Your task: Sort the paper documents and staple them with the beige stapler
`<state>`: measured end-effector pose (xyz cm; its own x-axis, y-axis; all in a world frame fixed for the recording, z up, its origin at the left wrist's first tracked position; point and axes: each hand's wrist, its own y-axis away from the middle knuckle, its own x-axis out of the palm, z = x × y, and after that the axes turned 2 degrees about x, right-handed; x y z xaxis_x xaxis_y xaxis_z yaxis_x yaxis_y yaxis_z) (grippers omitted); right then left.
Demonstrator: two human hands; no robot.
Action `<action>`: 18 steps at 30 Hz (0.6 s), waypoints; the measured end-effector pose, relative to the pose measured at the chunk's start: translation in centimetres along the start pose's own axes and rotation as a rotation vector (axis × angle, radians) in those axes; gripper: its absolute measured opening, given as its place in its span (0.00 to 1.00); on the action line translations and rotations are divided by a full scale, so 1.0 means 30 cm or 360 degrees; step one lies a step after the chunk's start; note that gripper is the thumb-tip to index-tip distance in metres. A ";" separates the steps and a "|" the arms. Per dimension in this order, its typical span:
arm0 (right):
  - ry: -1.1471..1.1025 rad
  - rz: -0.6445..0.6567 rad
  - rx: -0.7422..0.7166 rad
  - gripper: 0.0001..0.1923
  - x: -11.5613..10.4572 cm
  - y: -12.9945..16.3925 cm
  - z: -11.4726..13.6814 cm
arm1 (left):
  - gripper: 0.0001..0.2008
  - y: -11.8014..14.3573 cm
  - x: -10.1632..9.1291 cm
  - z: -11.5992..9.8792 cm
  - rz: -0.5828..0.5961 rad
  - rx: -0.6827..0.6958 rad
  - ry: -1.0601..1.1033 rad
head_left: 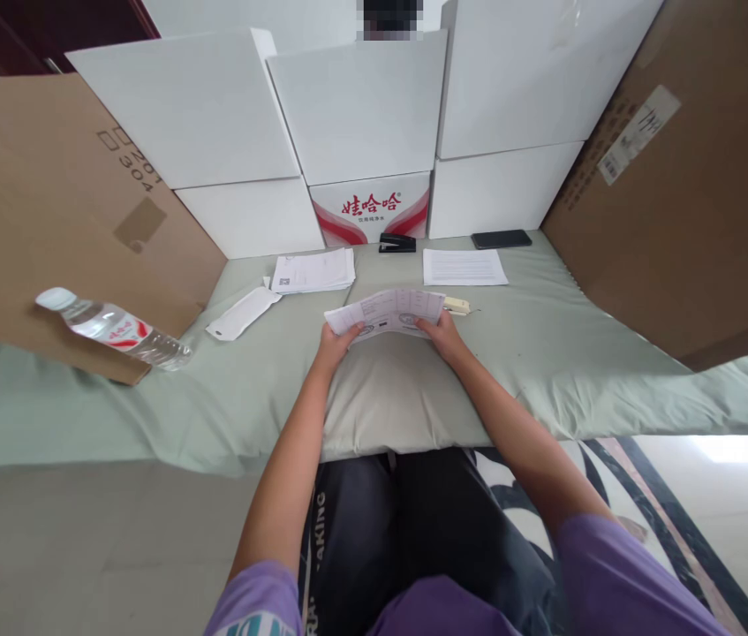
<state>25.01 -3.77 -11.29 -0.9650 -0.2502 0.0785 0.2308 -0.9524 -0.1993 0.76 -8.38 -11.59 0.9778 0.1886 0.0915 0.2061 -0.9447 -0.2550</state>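
Both my hands hold a thin bundle of printed paper forms (387, 311) just above the pale green cloth. My left hand (336, 343) grips its left edge, and my right hand (441, 334) grips the right edge. The sheets are tilted slightly, printed side up, with stamps showing. A small cream object (457, 306) lies right behind my right hand.
On the green-covered table (578, 353) lie a stack of papers (313, 270), a single sheet (464, 267), a black stapler (397, 243), a dark phone (501, 238), a white envelope (242, 313) and a water bottle (115, 329). White boxes (360, 106) and cardboard panels (691, 194) wall the table.
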 end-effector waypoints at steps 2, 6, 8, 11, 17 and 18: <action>0.0017 -0.0013 0.0019 0.27 -0.001 0.000 -0.002 | 0.30 -0.001 0.000 0.001 0.0011 -0.0005 -0.0019; 0.0046 -0.0019 0.0033 0.26 -0.005 0.002 -0.004 | 0.32 -0.009 -0.005 0.020 -0.0034 -0.0044 -0.0009; 0.0071 -0.0020 0.0034 0.25 -0.005 0.003 -0.002 | 0.31 -0.013 -0.007 0.032 -0.0060 -0.0076 0.0032; 0.0100 -0.0017 0.0017 0.23 -0.004 0.007 0.004 | 0.30 -0.013 -0.009 0.040 -0.0081 -0.0071 0.0064; 0.0163 -0.0043 -0.0046 0.21 -0.011 0.004 0.005 | 0.22 -0.024 -0.013 0.037 -0.0023 -0.0083 -0.0092; 0.0176 -0.0051 -0.0039 0.21 -0.014 0.000 0.002 | 0.20 -0.030 -0.015 0.042 -0.0037 -0.0111 -0.0138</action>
<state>25.42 -3.69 -11.26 -0.9801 -0.1974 -0.0227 0.1975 -0.9548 -0.2221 0.19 -7.27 -12.62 0.9731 0.2302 0.0124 0.2285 -0.9557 -0.1857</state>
